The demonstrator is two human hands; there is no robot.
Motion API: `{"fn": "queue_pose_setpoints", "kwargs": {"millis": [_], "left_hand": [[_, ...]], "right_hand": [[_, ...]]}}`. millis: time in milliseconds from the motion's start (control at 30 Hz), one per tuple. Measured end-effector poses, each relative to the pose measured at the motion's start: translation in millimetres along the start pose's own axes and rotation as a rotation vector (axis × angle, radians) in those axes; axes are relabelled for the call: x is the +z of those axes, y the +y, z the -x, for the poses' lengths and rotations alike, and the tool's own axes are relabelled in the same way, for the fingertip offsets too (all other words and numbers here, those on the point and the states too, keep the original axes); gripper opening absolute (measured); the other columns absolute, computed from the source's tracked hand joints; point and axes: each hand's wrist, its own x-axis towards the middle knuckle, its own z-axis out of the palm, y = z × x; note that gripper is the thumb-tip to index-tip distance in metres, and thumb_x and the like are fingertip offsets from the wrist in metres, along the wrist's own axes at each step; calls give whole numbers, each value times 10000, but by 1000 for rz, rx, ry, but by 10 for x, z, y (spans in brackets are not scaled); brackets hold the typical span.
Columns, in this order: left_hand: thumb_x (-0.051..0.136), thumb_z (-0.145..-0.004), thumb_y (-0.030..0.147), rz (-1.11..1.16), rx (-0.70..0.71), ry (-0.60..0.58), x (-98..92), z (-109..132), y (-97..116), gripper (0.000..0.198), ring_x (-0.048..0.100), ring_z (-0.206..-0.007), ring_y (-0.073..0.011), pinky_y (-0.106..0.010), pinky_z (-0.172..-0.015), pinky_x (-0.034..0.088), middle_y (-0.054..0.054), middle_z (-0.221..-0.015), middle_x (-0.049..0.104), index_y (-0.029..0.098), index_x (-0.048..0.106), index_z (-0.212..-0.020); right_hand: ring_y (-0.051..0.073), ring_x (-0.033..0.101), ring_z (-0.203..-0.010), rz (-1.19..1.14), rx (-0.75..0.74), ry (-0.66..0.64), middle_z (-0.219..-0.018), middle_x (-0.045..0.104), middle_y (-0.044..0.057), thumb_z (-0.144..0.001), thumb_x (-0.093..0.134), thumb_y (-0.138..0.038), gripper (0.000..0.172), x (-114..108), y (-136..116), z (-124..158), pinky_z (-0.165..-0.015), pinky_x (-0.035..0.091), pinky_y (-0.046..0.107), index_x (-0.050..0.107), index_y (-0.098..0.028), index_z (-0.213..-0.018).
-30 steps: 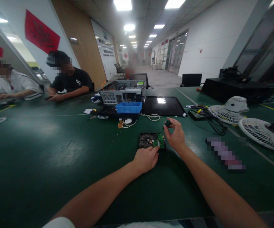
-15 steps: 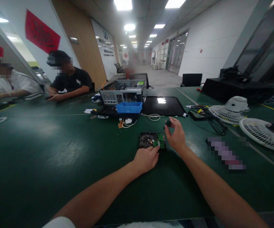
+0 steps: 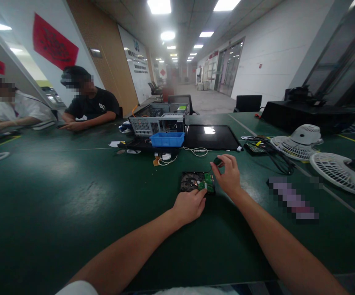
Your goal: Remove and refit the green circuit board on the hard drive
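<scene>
A hard drive point(image 3: 191, 181) with its green circuit board upward lies flat on the green table. My left hand point(image 3: 190, 205) grips its near edge, fingers bent onto the board and thumb side hidden. Over the drive's right end, my right hand point(image 3: 227, 175) pinches the dark handle of a small screwdriver point(image 3: 217, 161). The thin shaft slants down toward the board's far right corner. Whether the tip touches a screw is too small to tell.
Beyond the drive stand a blue bin point(image 3: 167, 139), an open computer case point(image 3: 155, 119) and a flat black screen point(image 3: 212, 137). To the right lie a circuit board point(image 3: 255, 148), black cables point(image 3: 280, 159) and white fan parts point(image 3: 294, 146). Two people sit at the left.
My right hand has shifted slightly down and left with the screwdriver, bringing it nearer the drive. My left hand and the drive have stayed put.
</scene>
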Motion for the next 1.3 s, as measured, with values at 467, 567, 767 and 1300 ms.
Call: {"fn": "queue_pose_setpoints", "kwargs": {"millis": [467, 567, 767, 1300], "left_hand": [[396, -1021, 366, -7, -6, 3, 20, -7, 3, 455, 707, -957, -239, -361, -812, 578, -91, -1158, 704, 245, 493, -1448], [389, -1022, 364, -10, 0, 12, 19, -4, 4, 451, 710, -938, -240, -362, -788, 581, -84, -1152, 708, 238, 500, -1441], [394, -1021, 364, -10, -4, 1, 11, 0, 3, 456, 710, -944, -233, -349, -791, 577, -90, -1155, 709, 236, 491, -1448], [394, -1024, 363, -8, -2, -3, 6, -1, 1, 458, 710, -956, -235, -357, -800, 579, -95, -1168, 704, 241, 481, -1457]], "right_hand": [[229, 678, -861, -5, 68, 7, -1206, 631, 147, -942, 610, -345, 505, 45, 2, 57, -801, 613, 442, 442, -192, -1393], [216, 669, -835, -1, 54, 4, -1174, 626, 130, -937, 618, -333, 462, 36, 6, 50, -782, 610, 427, 465, -199, -1352], [206, 635, -805, 2, -2, -6, -1084, 602, 95, -931, 623, -303, 382, -5, -13, 3, -761, 598, 413, 501, -226, -1284], [211, 636, -823, -4, 16, -34, -1110, 603, 102, -930, 635, -326, 393, -35, -49, -25, -796, 595, 419, 537, -231, -1299]]}}
